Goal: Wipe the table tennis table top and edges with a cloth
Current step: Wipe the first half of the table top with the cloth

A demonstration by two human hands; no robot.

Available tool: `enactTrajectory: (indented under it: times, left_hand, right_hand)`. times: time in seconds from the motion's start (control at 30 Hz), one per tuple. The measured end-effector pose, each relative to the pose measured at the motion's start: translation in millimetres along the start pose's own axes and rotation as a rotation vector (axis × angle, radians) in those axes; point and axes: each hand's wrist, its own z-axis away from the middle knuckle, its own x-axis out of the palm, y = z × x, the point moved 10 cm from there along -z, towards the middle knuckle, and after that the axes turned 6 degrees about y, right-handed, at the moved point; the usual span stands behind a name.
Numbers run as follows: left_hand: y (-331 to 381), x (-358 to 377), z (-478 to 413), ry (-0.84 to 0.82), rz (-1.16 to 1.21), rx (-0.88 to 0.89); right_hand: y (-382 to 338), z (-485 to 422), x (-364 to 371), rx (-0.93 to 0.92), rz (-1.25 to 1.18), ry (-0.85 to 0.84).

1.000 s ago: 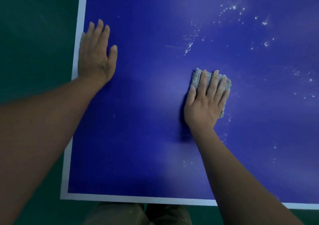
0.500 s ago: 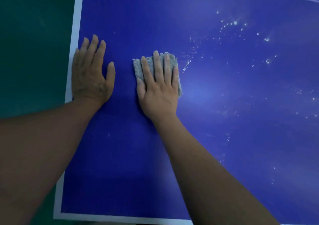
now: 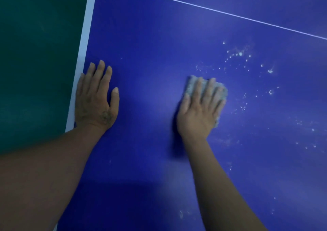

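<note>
Swept back rightward, well clear of the flat, lightly spread left hand [image 3: 95,98]: cloth [image 3: 222,91] pinned under the straight, close-set fingers of the right hand [image 3: 200,110].
Best kept pressed flat and pushed on into the white specks [image 3: 238,53] just beside it, passes overlapping; dim blue table top [image 3: 150,45], white edge band [image 3: 86,27] at left, green floor [image 3: 35,53] beyond.

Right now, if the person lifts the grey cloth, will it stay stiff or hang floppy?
Probably floppy: the cloth looks fuzzy and bunches under the right hand. Likely light, since flat fingers alone press it. It should slide on the smooth table top.
</note>
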Motion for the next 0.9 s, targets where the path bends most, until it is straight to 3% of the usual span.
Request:
enactTrajectory:
  times: [0.17, 0.3, 0.4, 0.5, 0.6, 0.7, 0.9]
  left_hand:
    - [0, 2, 0, 0.013, -0.007, 0.008]
    - [0, 2, 1, 0.038, 0.012, 0.023]
    - [0, 1, 0, 0.038, 0.026, 0.02]
    - [0, 1, 0, 0.017, 0.021, 0.012]
    - [0, 1, -1, 0.01, 0.025, 0.004]
    - [1, -1, -1, 0.011, 0.038, 0.006]
    - [0, 1, -1, -0.007, 0.066, -0.017]
  right_hand:
    - [-121, 2, 7, -0.284, -0.176, 0.036]
    - [-107, -54, 8, -0.36, -0.206, 0.156]
    - [-27, -102, 6, -0.209, -0.074, 0.165]
    - [62, -126, 6, 0.024, -0.005, 0.014]
    - [83, -116, 3, 0.159, 0.012, -0.027]
    - [37, -96, 6, 0.128, 0.057, -0.029]
    - [-109, -85, 21, -0.23, -0.039, -0.018]
